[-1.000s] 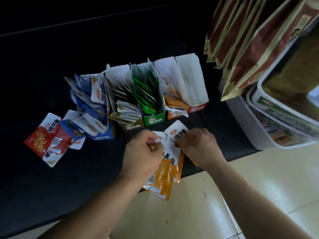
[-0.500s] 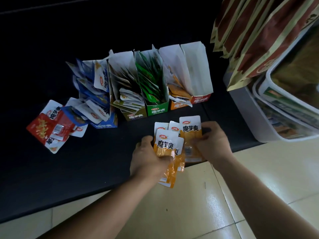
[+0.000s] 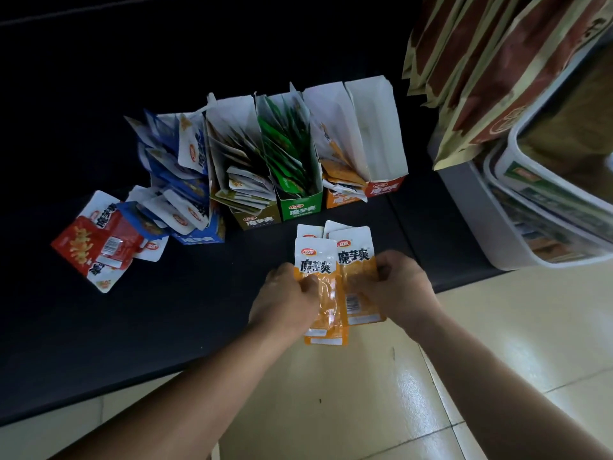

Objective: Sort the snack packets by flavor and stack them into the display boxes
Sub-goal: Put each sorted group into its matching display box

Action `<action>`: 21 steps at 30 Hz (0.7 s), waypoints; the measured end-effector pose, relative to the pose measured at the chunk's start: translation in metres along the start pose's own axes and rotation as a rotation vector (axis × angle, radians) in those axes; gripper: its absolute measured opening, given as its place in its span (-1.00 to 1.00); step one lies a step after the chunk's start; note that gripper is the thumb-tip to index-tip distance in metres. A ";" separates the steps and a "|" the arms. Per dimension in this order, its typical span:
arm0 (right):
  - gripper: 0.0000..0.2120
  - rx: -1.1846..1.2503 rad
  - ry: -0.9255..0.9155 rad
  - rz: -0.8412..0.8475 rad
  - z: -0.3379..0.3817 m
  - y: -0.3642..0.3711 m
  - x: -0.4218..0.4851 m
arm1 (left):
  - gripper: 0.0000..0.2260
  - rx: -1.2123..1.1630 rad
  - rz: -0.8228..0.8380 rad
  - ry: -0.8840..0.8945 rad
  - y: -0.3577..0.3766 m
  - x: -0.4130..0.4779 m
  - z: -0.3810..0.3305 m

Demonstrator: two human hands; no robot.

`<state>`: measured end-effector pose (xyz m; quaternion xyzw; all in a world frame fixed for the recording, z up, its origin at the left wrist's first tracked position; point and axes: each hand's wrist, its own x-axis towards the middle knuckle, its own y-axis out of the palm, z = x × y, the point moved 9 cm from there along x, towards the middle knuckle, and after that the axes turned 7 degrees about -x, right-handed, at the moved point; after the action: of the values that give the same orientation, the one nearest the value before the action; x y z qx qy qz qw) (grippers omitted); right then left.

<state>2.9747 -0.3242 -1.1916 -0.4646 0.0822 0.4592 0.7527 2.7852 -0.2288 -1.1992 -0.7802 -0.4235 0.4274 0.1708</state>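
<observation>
— What do we have ahead of us?
— Five boxes in a row on the tabletop, side by side: the leftmost box, second box, middle box, fourth box and rightmost box.
— And left of them?
— A loose pile of packets, just beside the leftmost box.
— In front?
— Our fan of packets, held between our left hand and right hand, over the tabletop's near edge.
— To the right?
— We see stacked bins beside the tabletop, with bags above them.

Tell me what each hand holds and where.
The left hand grips a bunch of orange packets at mid-length; right hand grips another orange packet at its middle.
</observation>
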 end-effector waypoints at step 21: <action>-0.83 0.074 -0.104 0.092 0.021 0.014 -0.007 | -0.79 -0.522 0.089 -0.028 0.002 -0.020 -0.020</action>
<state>2.9536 -0.3099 -1.1851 -0.4076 0.0812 0.5134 0.7508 2.7968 -0.2442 -1.1786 -0.8098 -0.4869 0.3217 -0.0612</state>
